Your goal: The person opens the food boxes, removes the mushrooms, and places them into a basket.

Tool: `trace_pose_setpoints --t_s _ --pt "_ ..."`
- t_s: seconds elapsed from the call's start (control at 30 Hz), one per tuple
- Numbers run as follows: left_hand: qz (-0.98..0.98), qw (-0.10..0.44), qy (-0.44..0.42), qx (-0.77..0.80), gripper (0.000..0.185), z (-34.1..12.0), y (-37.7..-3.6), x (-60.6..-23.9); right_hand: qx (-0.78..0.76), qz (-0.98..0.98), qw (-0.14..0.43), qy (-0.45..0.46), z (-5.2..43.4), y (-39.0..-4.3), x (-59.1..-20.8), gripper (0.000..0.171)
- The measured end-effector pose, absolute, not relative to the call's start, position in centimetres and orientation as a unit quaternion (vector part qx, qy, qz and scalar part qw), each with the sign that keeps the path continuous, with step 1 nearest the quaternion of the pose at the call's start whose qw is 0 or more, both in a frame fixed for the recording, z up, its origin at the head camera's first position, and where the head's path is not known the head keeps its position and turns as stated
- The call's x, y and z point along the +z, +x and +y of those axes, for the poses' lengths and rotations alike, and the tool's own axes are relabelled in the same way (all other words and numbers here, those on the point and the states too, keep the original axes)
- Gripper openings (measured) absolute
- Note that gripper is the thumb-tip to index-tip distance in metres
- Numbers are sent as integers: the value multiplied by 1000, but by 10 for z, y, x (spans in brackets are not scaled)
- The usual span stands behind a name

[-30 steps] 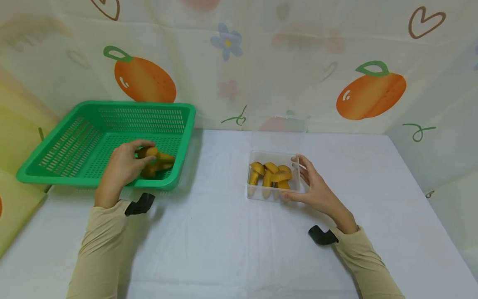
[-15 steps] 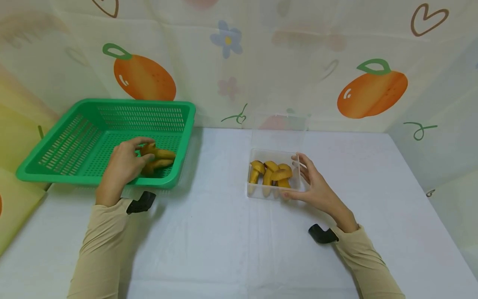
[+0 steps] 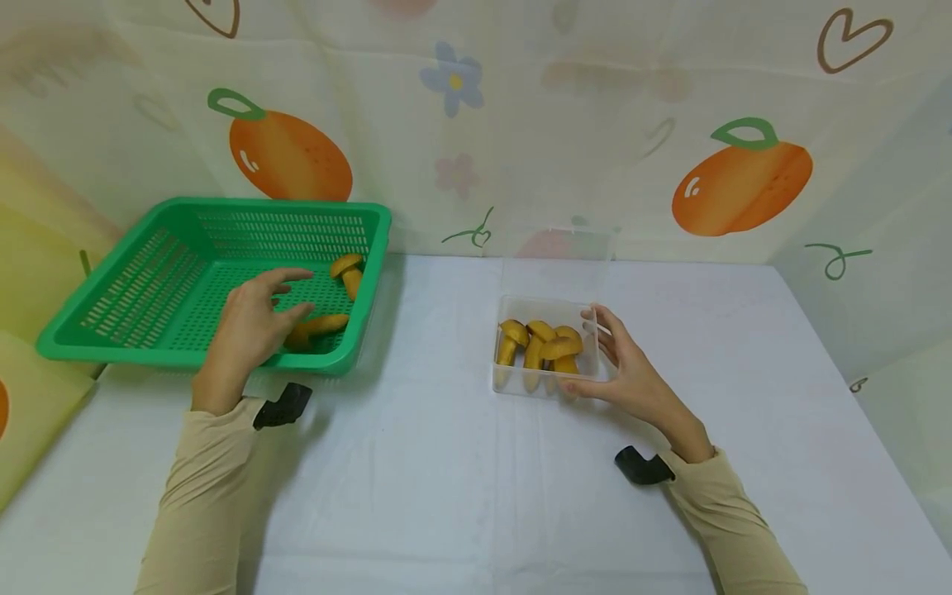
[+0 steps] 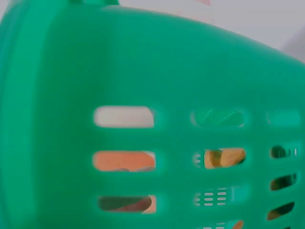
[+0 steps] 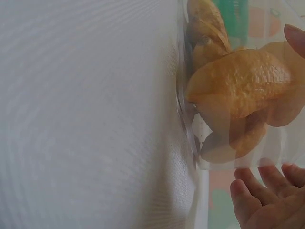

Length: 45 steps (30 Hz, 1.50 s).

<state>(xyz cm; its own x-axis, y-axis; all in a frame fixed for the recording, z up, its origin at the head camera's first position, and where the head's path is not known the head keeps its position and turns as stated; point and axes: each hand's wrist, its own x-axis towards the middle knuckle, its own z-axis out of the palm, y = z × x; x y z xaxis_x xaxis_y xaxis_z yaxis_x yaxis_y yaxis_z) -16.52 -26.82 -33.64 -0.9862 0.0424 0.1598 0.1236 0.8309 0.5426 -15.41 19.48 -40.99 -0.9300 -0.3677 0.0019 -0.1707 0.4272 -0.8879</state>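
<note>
Inside the green plastic basket (image 3: 178, 357), my left hand (image 3: 253, 322) has thumb and fingers spread apart with nothing between them. Close by the thumb lies a brown-yellow mushroom (image 3: 323, 325); another mushroom (image 3: 347, 273) leans by the basket's right wall. In the left wrist view, the slotted basket wall (image 4: 143, 62) hides most of the hand. My right hand (image 3: 632, 376) holds a clear plastic box (image 3: 546, 386) at its right end, thumb at the front and fingers at the right side. Several mushrooms (image 5: 243, 81) lie in the box, caps overlapping.
The box's clear lid (image 3: 558, 256) stands raised behind it. Under everything is a white tablecloth (image 3: 416, 463). A printed curtain (image 3: 521, 124) hangs right behind the table's far edge, close to the basket.
A mushroom at my left fingertips has moved back and right to the basket's wall, away from the hand. The left thumb and fingers are wider apart. The right hand and box stay put.
</note>
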Motion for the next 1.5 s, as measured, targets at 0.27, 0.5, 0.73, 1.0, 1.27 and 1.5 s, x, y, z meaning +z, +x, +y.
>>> trace_pose_setpoints --t_s 0.27,0.5,0.73,1.0,1.27,1.5 --pt "-946 86 -56 -306 44 -256 -158 -329 -511 839 97 -161 195 -154 -410 110" --pt "-932 111 -89 -332 42 -243 -153 -324 -511 839 98 -162 195 -154 -410 110" --pt "-918 130 -119 -355 39 -228 -150 -322 -512 838 98 -161 195 -154 -410 110" --pt "-906 157 -169 -356 40 -212 -150 -327 -511 839 99 -159 195 -154 -410 110" --pt "-909 139 -201 -338 38 -198 -149 -329 -509 840 100 -159 196 -153 -410 109" --pt "-898 122 -237 -350 38 -181 -149 -334 -510 840 105 -155 196 -153 -410 110"
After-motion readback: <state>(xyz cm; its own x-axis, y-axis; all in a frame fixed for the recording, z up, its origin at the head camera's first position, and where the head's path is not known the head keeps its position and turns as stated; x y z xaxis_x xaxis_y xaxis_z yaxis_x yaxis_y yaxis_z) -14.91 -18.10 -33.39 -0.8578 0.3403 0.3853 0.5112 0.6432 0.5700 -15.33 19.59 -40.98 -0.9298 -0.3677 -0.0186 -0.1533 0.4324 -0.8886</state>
